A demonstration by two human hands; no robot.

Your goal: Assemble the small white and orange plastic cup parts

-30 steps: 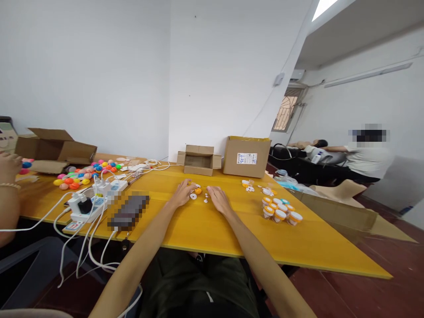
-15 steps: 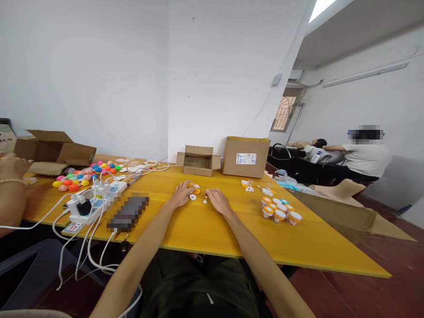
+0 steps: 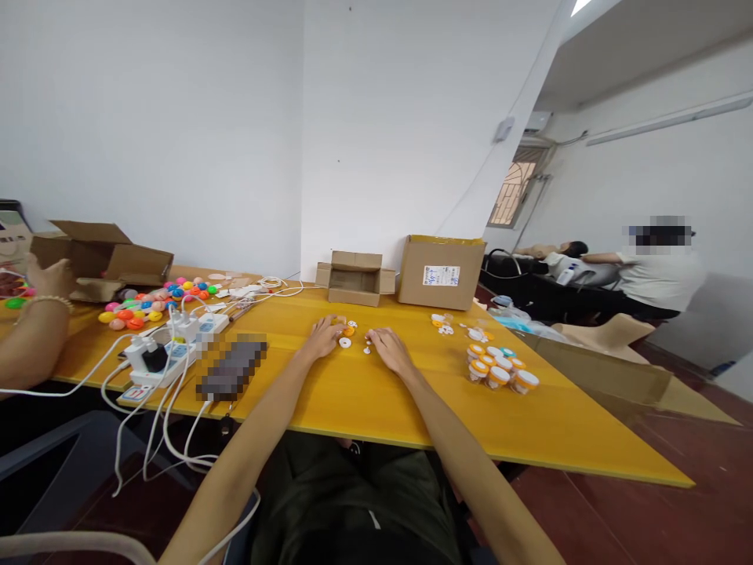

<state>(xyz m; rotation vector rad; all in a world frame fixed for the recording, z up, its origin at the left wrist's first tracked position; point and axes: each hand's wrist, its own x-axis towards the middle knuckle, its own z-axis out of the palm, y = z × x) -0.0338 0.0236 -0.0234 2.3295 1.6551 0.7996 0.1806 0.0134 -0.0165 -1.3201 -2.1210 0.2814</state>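
My left hand [image 3: 322, 337] rests on the yellow table with its fingers curled at an orange round part [image 3: 349, 332]. Whatever is under those fingers is partly hidden. A white disc with a centre hole [image 3: 345, 343] lies just in front of the orange part, and small white pieces [image 3: 352, 323] sit behind it. Opposite, my right hand [image 3: 389, 347] has thumb and fingertips drawn together, with something too small to name at the tips. Close below them is a small white piece [image 3: 367, 351].
Several small clear jars with orange, white and teal lids [image 3: 499, 377] stand at the right. Loose parts [image 3: 445, 329] lie behind them. An open carton [image 3: 354, 298] and a taped carton [image 3: 412, 271] stand at the back. Leftward are a phone [image 3: 232, 369], a power strip [image 3: 176, 361] and another person's arm [image 3: 35, 337].
The whole view has shifted slightly. My hands stay about the same place over the parts, the right fingertips a little closer together. At far left the other person's hand has moved right.
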